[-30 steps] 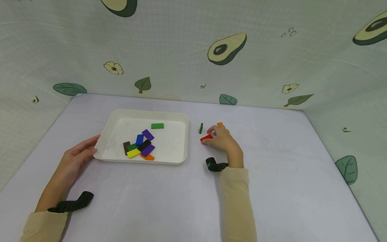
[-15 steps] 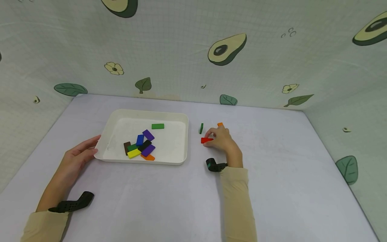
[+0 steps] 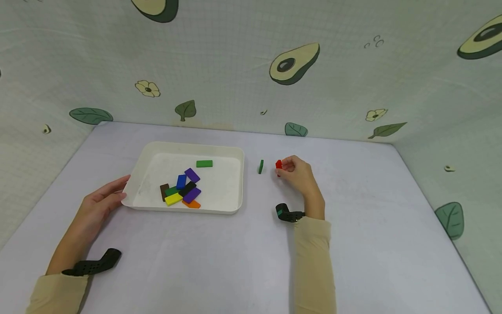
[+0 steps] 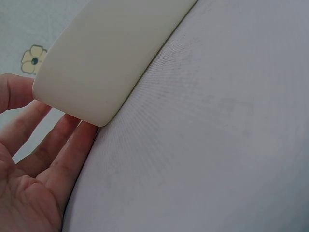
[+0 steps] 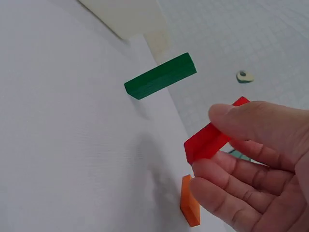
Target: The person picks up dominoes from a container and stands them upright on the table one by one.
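Observation:
My right hand (image 3: 299, 176) pinches a red domino block (image 5: 207, 140) between thumb and fingertips. A green domino block (image 3: 260, 166) stands on the white table to the left of that hand. An orange domino block (image 5: 190, 201) is close beside my fingers in the right wrist view, and the hand hides it in the head view. My left hand (image 3: 103, 201) touches the left end of a white tray (image 3: 223, 187), thumb and fingertips against its outer wall near the front corner, as the left wrist view (image 4: 48, 159) of the hand also shows.
In the tray lie a green block (image 3: 204, 164) and a loose pile with blue (image 3: 181, 181), purple (image 3: 192, 195), black, yellow (image 3: 174, 199), brown and orange blocks. A cloth wall (image 3: 235, 87) with avocado prints rises behind the table's back edge.
My right hand has moved back and to the right with the red block, turning it from lying sideways to upright. The orange block is now covered in the head view. The left hand stays put.

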Available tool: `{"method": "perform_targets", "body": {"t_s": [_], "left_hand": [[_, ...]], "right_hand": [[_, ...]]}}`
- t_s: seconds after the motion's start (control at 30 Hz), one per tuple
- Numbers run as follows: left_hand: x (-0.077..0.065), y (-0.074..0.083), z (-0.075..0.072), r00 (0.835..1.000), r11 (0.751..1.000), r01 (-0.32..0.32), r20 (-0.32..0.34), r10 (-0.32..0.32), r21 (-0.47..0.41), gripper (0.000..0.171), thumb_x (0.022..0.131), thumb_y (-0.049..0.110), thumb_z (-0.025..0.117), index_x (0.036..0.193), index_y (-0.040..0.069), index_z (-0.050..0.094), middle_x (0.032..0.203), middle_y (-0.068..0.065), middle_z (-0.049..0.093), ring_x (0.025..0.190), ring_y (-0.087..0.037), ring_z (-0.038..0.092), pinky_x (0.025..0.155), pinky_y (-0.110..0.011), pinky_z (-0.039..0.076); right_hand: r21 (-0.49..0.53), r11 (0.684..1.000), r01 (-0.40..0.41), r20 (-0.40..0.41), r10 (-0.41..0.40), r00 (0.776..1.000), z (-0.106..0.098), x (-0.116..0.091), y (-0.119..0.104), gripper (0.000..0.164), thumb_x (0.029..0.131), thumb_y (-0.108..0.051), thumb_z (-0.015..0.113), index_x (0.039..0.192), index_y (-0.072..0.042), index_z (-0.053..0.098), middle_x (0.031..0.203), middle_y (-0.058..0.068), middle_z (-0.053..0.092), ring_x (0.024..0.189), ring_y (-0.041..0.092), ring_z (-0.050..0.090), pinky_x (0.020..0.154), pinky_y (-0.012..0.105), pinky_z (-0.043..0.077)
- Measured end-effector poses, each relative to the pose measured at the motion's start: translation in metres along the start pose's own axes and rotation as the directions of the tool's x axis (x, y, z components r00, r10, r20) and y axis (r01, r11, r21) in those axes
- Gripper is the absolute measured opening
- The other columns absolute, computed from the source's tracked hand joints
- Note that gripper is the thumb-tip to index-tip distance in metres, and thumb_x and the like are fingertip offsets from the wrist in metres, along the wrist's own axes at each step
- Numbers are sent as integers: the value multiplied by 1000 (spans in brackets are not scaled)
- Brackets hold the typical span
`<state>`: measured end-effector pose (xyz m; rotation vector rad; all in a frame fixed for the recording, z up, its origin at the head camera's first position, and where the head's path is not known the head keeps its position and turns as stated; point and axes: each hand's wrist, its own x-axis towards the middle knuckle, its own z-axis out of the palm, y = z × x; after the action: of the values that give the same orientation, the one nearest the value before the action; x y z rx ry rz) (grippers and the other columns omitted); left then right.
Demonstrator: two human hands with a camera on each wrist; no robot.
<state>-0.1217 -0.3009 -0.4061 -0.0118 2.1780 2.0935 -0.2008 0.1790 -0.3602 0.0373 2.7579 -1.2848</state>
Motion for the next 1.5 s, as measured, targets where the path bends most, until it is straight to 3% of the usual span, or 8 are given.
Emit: {"method": "perform_targets", "body": {"t_s": [0.23, 0.7, 1.1, 1.37, 1.5], "left_hand": [[0, 0, 0, 1000, 1000, -2, -2, 2, 15, 48, 95, 17, 54, 141, 12, 41, 133, 21, 47, 109, 15, 48, 81, -3, 43], [0, 0, 0, 1000, 1000, 1, -4, -1, 7, 48, 94, 17, 55, 140, 13, 42, 131, 22, 49, 108, 15, 49, 81, -3, 43], [0, -1, 1, 1000, 999, -26, 6, 26, -42, 44, 94, 12, 54, 137, 14, 47, 136, 17, 48, 107, 10, 53, 81, -5, 45], [1, 0, 1, 1000, 1000, -3, -17, 3, -7, 44, 94, 15, 55, 137, 18, 47, 136, 15, 48, 108, 9, 52, 81, -5, 45], [1, 0, 1, 1000, 1000, -7, -7, 6, -17, 46, 94, 14, 54, 139, 14, 44, 134, 18, 49, 109, 11, 51, 82, -5, 44]], "right_hand": [[58, 997, 59, -73, -54, 996, 5, 4, 3, 36, 85, -16, 66, 117, -4, 55, 104, 14, 62, 91, 24, 60, 73, 23, 47], [12, 997, 74, -24, -74, 997, 14, 8, 7, 33, 86, -9, 63, 119, -9, 58, 109, 11, 65, 93, 23, 60, 69, 25, 48], [-50, 997, 62, 11, -62, 998, 12, 7, 6, 33, 87, -10, 64, 119, -11, 57, 110, 10, 64, 97, 24, 59, 76, 30, 48], [-58, 996, 62, 19, -61, 998, 10, 7, 9, 33, 87, -9, 63, 119, -11, 57, 109, 10, 63, 93, 23, 57, 75, 28, 45], [-54, 997, 56, 26, -55, 998, 10, 7, 8, 33, 87, -9, 62, 120, -12, 57, 108, 10, 63, 92, 22, 57, 74, 27, 45]]}}
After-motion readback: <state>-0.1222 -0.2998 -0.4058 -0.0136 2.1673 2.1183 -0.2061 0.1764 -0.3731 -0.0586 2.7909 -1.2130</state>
